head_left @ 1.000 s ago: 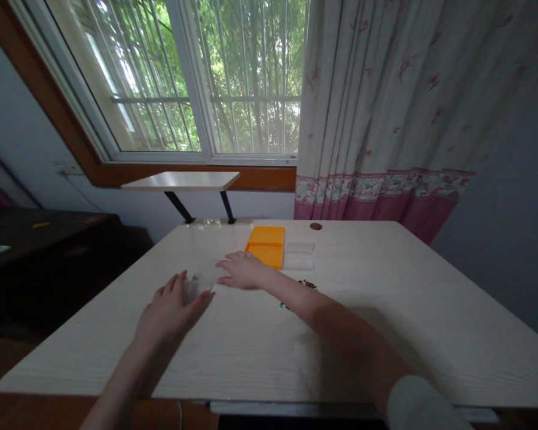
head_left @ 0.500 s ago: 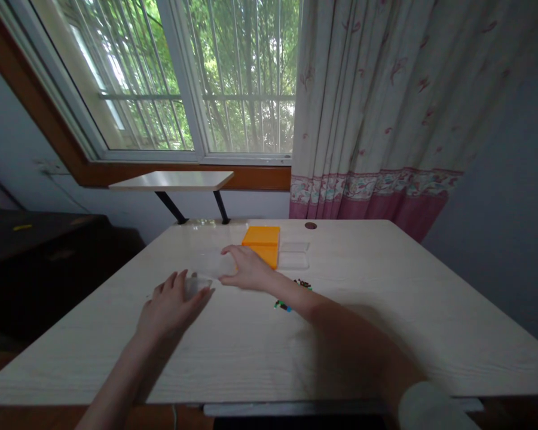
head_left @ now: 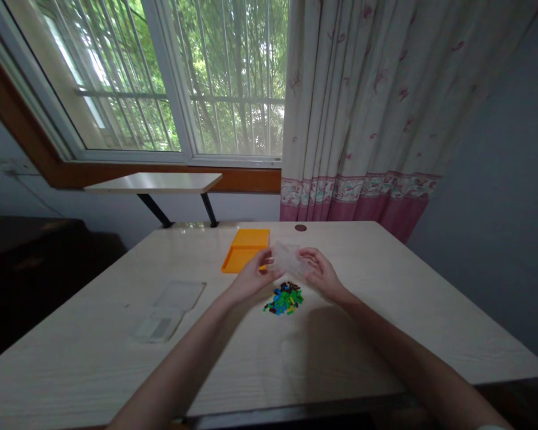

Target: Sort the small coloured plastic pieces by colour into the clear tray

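Both my hands hold a clear plastic box (head_left: 288,258) just above the pale wooden table (head_left: 385,310). My left hand (head_left: 251,276) grips its left end and my right hand (head_left: 320,275) grips its right end. Right below the box lies a small heap of coloured pieces (head_left: 284,298), green, blue and dark. An orange tray (head_left: 244,251) rests flat on the table just behind my left hand.
A clear open case (head_left: 170,310) lies flat at the table's left. A round cable hole (head_left: 300,227) sits near the far edge. A small shelf (head_left: 152,182) stands under the window, a curtain (head_left: 363,101) hangs behind, and dark furniture (head_left: 31,263) is at the left.
Both hands left the clear case at the left and moved right to the middle. They now hold the clear box that lay beside the orange tray. The camera turned right.
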`<state>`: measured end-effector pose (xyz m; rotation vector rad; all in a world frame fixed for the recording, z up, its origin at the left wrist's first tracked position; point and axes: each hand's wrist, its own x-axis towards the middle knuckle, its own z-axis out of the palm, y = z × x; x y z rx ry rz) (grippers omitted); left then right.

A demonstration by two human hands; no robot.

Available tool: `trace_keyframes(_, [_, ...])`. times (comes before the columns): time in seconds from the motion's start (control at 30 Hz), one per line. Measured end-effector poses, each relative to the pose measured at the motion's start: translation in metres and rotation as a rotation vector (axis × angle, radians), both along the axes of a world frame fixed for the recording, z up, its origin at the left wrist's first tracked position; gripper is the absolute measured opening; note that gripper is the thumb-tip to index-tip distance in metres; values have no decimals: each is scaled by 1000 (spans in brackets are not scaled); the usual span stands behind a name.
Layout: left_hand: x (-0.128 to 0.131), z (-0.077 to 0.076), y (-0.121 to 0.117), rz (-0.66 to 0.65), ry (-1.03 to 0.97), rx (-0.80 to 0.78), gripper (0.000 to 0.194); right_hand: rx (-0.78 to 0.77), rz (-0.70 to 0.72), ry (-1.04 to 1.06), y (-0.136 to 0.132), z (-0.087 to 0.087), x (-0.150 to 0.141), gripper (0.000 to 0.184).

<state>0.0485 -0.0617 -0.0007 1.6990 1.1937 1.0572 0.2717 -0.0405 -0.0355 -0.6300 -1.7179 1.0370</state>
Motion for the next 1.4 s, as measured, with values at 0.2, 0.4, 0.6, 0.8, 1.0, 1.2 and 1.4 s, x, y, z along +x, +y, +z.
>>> trace_keyframes(0.2, [56, -7, 13, -21, -592, -48, 57, 101, -12, -59, -5, -5, 8, 46])
trace_keyframes(0.4, [61, -23, 1, 26, -648, -16, 59, 199, -96, -245, -14, -3, 3, 46])
trace_keyframes(0.6, [59, -27, -5, 123, -519, 90, 62, 315, -199, -509, -26, 3, -6, 55])
trace_keyframes(0.8, [53, -23, -6, 139, -267, 279, 62, 439, -236, -696, -29, 4, -9, 51])
trace_keyframes(1.0, [46, -19, -5, 120, -225, 282, 66, 417, -206, -717, -25, 7, -9, 47])
trace_keyframes(1.2, [34, -15, 0, -39, -460, 143, 64, 233, -213, -566, -23, 13, 8, 49])
trace_keyframes(1.4, [22, -18, 7, -348, -773, -191, 62, -157, -183, -5, -9, 13, 11, 44])
